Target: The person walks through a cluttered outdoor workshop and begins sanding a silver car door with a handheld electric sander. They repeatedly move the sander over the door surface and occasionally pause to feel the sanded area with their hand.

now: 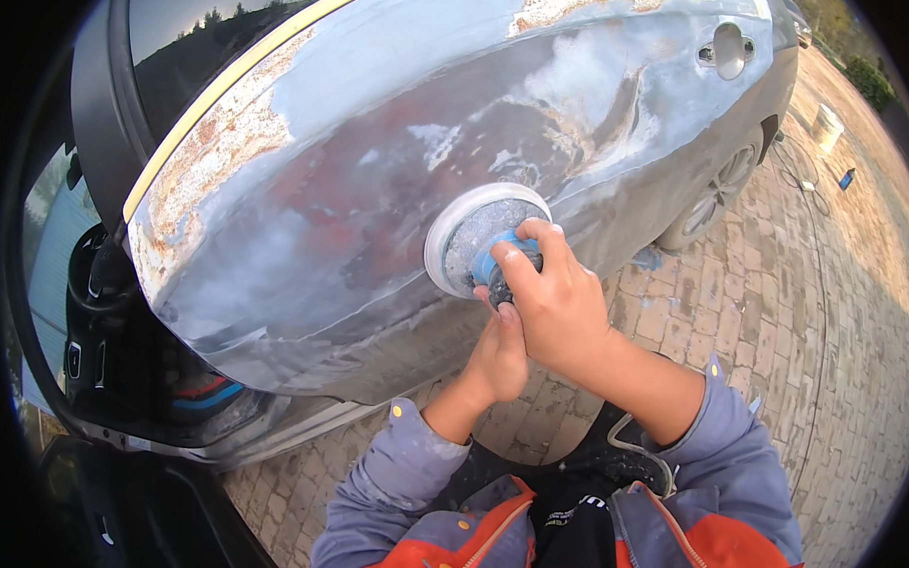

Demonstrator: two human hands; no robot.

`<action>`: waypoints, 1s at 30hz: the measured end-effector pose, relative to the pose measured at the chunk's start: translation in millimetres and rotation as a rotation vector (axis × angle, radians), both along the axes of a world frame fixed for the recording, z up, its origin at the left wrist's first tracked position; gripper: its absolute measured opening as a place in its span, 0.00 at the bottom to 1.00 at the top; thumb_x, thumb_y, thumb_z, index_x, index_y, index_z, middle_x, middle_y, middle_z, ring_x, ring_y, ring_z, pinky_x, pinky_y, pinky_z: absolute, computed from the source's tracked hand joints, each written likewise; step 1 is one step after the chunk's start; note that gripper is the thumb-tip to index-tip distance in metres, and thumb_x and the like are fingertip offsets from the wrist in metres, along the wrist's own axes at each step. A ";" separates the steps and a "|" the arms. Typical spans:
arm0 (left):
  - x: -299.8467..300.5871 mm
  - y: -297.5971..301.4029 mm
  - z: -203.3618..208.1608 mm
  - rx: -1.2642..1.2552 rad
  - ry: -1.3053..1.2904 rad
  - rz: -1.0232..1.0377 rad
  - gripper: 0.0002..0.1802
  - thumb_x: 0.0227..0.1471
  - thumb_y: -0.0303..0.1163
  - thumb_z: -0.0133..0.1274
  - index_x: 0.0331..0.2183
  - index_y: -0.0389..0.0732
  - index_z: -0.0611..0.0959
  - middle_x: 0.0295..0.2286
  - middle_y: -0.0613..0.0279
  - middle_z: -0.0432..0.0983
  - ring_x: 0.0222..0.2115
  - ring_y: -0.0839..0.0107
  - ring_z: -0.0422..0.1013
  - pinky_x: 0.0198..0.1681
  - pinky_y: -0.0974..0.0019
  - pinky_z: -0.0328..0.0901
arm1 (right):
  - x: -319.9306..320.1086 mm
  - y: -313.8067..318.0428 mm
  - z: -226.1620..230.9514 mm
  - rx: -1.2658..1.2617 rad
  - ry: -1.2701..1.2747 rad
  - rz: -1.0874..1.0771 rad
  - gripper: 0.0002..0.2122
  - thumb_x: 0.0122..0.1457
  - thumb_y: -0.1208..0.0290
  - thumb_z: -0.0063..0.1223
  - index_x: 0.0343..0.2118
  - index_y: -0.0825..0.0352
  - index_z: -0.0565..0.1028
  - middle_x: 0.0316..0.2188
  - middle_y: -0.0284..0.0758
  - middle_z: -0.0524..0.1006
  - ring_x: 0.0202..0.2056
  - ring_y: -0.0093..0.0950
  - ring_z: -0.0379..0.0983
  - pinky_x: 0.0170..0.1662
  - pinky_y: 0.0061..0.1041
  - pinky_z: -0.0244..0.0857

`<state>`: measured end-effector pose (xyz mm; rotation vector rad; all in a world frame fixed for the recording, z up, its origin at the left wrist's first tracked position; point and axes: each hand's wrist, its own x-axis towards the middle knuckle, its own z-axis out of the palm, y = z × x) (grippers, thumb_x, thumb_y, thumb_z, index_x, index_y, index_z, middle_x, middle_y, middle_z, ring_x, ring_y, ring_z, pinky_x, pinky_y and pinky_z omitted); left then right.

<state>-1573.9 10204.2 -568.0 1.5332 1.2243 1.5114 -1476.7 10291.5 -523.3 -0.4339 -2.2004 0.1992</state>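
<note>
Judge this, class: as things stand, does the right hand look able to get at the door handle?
Probably not straight away: the right hand grips the sander, and the door handle sits well off toward the upper right, though nothing visible blocks the way.

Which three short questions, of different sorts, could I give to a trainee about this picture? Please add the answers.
1. True or false: only the right hand is on the disc sander.
2. Choose one: the sander's disc is at the (A) window glass, (B) car door, (C) steering wheel.
3. What covers the ground beside the rear wheel?

Key:
1. False; the left hand is on it too.
2. B.
3. Brick paving.
</note>
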 end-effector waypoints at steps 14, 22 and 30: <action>3.5 5.4 60.6 -0.078 -0.167 -0.012 0.57 0.71 0.67 0.06 0.70 0.28 0.64 0.62 0.46 0.73 0.67 0.57 0.67 0.70 0.57 0.62 | -6.3 6.9 62.2 0.061 -0.019 -0.005 0.22 0.51 0.73 0.69 0.49 0.63 0.73 0.50 0.47 0.71 0.39 0.44 0.82 0.29 0.38 0.82; -1.5 8.1 52.0 0.013 -0.137 -0.055 0.54 0.72 0.65 0.05 0.72 0.30 0.62 0.67 0.47 0.67 0.69 0.57 0.64 0.71 0.55 0.60 | -6.2 10.5 57.5 0.069 -0.026 -0.007 0.23 0.50 0.72 0.70 0.51 0.64 0.74 0.50 0.47 0.72 0.38 0.45 0.82 0.30 0.38 0.81; -1.9 15.5 58.8 -0.016 -0.087 -0.029 0.56 0.72 0.66 0.05 0.71 0.27 0.61 0.66 0.44 0.68 0.69 0.55 0.64 0.71 0.55 0.60 | -4.6 15.6 60.8 -0.021 -0.105 -0.030 0.25 0.53 0.67 0.73 0.53 0.67 0.76 0.51 0.46 0.72 0.38 0.45 0.82 0.31 0.39 0.78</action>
